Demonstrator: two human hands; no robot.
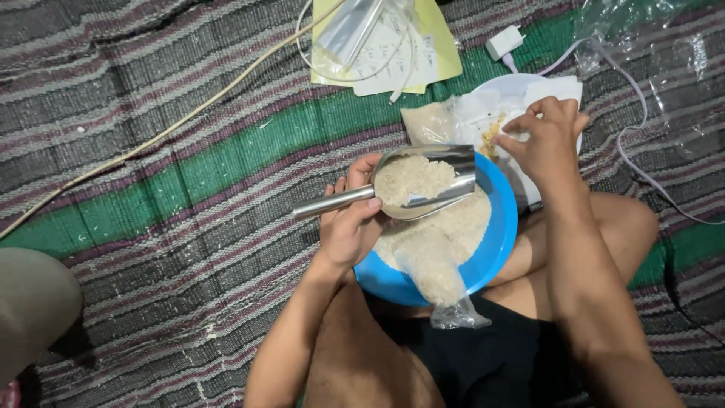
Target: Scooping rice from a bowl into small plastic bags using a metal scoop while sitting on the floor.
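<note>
Left hand [349, 227] was wrapped around the handle of a metal scoop [423, 181], heaped with rice grains and held level over the blue bowl [498, 242] that sat on the person's lap. A clear rice-filled bag [438, 276] lay in the bowl, hanging over its near rim. Right hand [545, 140] was curled, fingers pinching a white sheet [555, 89] on the white plate [506, 87] beyond the bowl, all on a striped mat [189, 174].

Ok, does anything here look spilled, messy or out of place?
No rice looks spilled. One oddity: a filled clear bag of rice lies across the blue bowl rim, hanging over the near edge. The left hand holds the metal scoop level, heaped with rice.
</note>
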